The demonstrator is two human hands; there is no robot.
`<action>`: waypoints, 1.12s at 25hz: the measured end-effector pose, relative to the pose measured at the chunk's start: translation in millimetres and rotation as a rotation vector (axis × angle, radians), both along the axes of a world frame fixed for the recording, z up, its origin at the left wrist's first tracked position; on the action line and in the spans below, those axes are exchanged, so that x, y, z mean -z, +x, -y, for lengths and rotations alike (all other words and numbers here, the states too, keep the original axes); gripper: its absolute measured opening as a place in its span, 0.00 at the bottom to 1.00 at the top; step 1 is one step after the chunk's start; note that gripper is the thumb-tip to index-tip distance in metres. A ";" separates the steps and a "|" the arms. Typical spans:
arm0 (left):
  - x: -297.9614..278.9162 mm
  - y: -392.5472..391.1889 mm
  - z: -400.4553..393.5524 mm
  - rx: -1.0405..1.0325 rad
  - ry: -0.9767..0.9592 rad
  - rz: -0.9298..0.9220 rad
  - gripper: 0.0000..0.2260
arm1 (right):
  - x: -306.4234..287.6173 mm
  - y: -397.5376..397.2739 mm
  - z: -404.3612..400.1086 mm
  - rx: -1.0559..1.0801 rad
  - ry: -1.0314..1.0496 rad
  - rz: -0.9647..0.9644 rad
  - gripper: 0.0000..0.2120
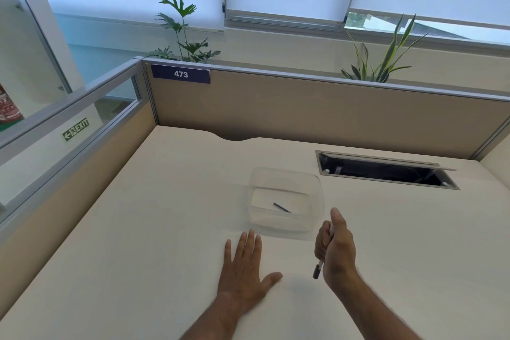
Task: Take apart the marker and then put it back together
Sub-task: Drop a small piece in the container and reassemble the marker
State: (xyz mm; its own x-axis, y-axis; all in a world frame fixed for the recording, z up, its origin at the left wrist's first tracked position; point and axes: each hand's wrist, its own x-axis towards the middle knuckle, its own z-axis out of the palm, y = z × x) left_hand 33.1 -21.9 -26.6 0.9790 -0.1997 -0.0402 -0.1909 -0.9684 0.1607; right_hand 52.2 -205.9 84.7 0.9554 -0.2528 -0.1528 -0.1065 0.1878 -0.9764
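My right hand is closed around a white marker with a dark end that points down toward the desk; most of its barrel is hidden in my fist, and my thumb sticks up. My left hand lies flat on the desk, palm down, fingers spread, holding nothing. Just beyond both hands stands a clear plastic container. A thin dark rod, possibly a marker part, lies on its bottom.
The beige desk is walled by partition panels at the back and left. An open cable hatch is cut into the desktop at the back right. Two potted plants rise behind the rear partition.
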 end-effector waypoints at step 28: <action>8.4 6.7 -3.0 -0.005 0.006 -0.074 0.44 | 13.1 -2.2 3.9 0.002 -0.241 0.151 0.11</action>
State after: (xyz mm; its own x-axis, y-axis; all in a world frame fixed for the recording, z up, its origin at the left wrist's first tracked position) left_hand 39.7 -18.9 -35.0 0.9744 -0.1940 -0.1135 -0.1736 -0.9703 0.1687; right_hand 50.0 -209.8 71.7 0.9621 -0.2668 0.0560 0.0437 -0.0518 -0.9977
